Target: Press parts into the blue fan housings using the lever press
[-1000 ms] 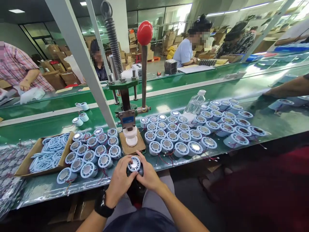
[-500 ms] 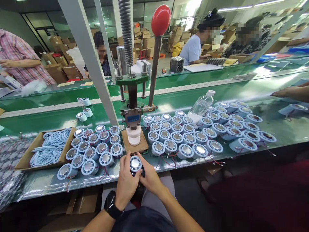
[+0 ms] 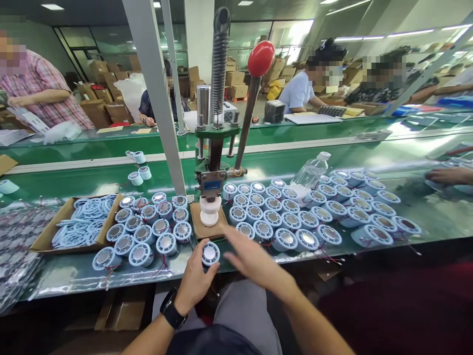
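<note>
My left hand (image 3: 195, 278) grips a light-blue round speaker-like unit (image 3: 210, 252) with a silver disc on top, at the bench's front edge. My right hand (image 3: 249, 256) is off the unit, a little to its right, fingers stretched out and slightly blurred, holding nothing. Just beyond them stands a hand press (image 3: 213, 185) with a white plunger tip (image 3: 210, 212) over a brown base board (image 3: 197, 230). Its lever, topped by a red knob (image 3: 260, 58), leans up to the right. Similar blue units (image 3: 143, 234) stand in groups on both sides of the press.
A cardboard box (image 3: 40, 241) of blue rings (image 3: 94, 209) sits left, beside bagged grey parts (image 3: 20, 236). A plastic bottle (image 3: 312, 170) stands among the right-hand units. A grey post (image 3: 151, 88) rises behind. A co-worker's hand (image 3: 449, 176) is at far right; other people sit across the line.
My right hand has let go of the blue unit and moved to the right with its fingers opened out. My left hand still holds the unit. The view has tilted up slightly.
</note>
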`<state>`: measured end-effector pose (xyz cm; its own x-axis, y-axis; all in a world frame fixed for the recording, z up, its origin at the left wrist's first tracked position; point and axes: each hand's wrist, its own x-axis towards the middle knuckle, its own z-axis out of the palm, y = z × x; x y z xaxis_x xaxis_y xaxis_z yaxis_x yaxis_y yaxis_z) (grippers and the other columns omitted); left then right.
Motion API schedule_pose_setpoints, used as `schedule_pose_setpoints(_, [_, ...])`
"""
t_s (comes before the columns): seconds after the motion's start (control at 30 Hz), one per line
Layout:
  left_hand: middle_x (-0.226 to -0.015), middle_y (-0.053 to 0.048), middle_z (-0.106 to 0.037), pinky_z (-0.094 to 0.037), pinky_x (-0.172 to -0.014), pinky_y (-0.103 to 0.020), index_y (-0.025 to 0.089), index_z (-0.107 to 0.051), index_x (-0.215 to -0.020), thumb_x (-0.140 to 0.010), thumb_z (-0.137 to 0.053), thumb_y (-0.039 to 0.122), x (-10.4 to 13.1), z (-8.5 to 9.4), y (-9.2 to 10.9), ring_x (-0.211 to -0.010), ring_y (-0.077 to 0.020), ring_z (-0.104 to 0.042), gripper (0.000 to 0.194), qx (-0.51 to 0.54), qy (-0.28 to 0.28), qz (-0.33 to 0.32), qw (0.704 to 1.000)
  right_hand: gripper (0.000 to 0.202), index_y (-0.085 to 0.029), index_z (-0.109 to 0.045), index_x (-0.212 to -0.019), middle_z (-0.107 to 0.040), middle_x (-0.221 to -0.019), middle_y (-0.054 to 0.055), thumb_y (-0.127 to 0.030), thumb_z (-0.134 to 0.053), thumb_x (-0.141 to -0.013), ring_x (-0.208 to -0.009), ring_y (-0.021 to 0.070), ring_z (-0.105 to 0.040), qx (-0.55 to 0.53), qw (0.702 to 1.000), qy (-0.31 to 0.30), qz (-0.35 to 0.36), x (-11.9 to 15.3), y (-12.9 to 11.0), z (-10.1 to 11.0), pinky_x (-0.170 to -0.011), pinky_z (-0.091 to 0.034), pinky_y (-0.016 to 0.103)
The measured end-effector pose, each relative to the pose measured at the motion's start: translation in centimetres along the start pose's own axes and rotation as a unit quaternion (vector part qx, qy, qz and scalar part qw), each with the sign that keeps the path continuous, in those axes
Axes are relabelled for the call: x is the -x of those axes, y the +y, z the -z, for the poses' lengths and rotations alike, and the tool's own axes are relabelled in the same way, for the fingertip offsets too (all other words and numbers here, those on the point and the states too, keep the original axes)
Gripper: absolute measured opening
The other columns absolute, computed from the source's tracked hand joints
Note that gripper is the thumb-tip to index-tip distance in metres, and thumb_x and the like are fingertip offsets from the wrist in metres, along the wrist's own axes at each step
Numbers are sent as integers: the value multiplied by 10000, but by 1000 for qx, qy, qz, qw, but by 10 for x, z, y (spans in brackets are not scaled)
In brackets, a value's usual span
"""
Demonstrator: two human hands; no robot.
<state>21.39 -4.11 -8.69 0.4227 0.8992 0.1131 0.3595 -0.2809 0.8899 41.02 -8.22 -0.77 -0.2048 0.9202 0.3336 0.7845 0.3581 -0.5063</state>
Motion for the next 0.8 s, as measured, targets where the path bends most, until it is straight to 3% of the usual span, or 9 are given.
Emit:
schedule_pose_setpoints(0.07, [-1314, -122, -651, -456, -1086, -467, 170, -584, -1294, -752, -673, 219, -4, 7, 8, -1222, -291, -605, 551, 0, 3, 22, 1000, 624, -258, -349, -1538, -496, -1457, 95, -211, -516, -940, -1359, 244, -503, 64, 987, 138, 43, -28, -16, 65, -1127, -477, 479])
schedule_pose_setpoints(0.17, [-1228, -90, -705, -488, -1044, -448, 186, -644, -1229, -687, -735, 214, -20, 24, 25, -1132, -287, -655, 551, -4, 17, 27, 999, 523, -141, -469, -1435, -541, -1391, 106, -222, -557, -926, -1335, 224, -507, 135, 937, 310, 92, -92, -45, 162, -1158, -428, 466])
schedule_pose_setpoints(0.23, [-1182, -79, -725, -503, -1016, -439, 183, -655, -1214, -675, -760, 237, -40, 38, 34, -1087, -282, -673, 552, -10, 48, 27, 998, 449, -122, -519, -1370, -605, -1282, 99, -226, -556, -934, -1241, 195, -566, 127, 918, 366, 82, -141, -59, 206, -1097, -479, 401])
schedule_pose_setpoints(0.27, [-1152, -80, -734, -511, -999, -438, 175, -660, -1202, -667, -772, 247, -52, 45, 38, -1058, -282, -681, 551, -12, 68, 29, 997, 372, -134, -557, -1314, -650, -1177, 87, -216, -529, -952, -1131, 173, -622, 95, 921, 370, 68, -166, -62, 218, -1013, -528, 355])
schedule_pose_setpoints(0.33, [-1096, -82, -746, -521, -972, -437, 160, -671, -1171, -650, -792, 252, -77, 57, 42, -1009, -280, -693, 543, -7, 98, 31, 995, 236, -158, -634, -1112, -684, -907, 46, -178, -435, -988, -804, 131, -674, 6, 932, 360, 43, -208, -62, 225, -746, -569, 260])
schedule_pose_setpoints(0.43, [-1096, -94, -742, -505, -986, -448, 154, -680, -1153, -633, -806, 221, -103, 66, 42, -1020, -286, -687, 540, 4, 115, 21, 993, 326, -157, -607, -795, -603, -654, -2, -107, -339, -973, -464, 89, -558, -89, 921, 378, 33, -244, -52, 211, -453, -414, 198])
schedule_pose_setpoints(0.53, [-1104, -104, -736, -499, -984, -449, 147, -674, -1161, -625, -819, 214, -114, 62, 40, -1021, -287, -681, 560, 19, 109, 13, 994, 330, -161, -563, -691, -571, -604, -12, -92, -358, -940, -404, 77, -523, -115, 905, 407, 47, -249, -45, 200, -397, -333, 191])
schedule_pose_setpoints(0.8, [-1096, -101, -737, -518, -941, -410, 143, -674, -1111, -655, -813, 203, -129, 24, 36, -1017, -271, -675, 480, 116, 16, -25, 993, 298, -172, -558, -686, -583, -622, -7, -138, -370, -914, -407, 79, -519, -139, 899, 409, 63, -244, -40, 196, -413, -318, 199])
